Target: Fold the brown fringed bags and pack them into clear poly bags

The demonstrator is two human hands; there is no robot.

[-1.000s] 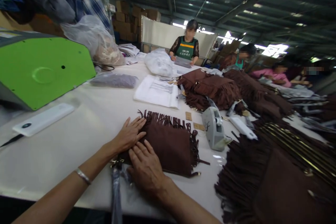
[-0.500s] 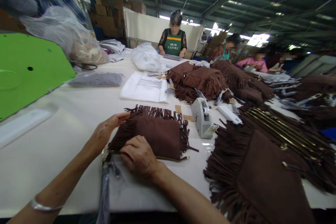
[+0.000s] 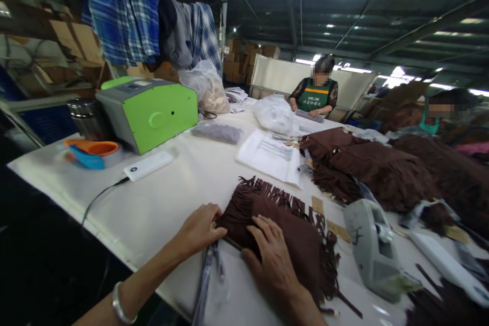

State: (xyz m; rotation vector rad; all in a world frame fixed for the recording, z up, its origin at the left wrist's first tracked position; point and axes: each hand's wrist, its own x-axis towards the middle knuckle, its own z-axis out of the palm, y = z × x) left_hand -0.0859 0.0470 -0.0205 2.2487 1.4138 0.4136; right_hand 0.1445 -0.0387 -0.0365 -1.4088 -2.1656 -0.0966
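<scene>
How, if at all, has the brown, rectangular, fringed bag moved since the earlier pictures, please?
No: the bag still lies just left of the pale grey plastic tape dispenser, without visible shift, though the view has swung.

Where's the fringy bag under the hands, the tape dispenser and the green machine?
Fringy bag (image 3: 302, 240), head view: its smooth brown panel.
Tape dispenser (image 3: 361, 244), head view: its grey side.
Green machine (image 3: 162, 118), head view: its flat green side.
</scene>
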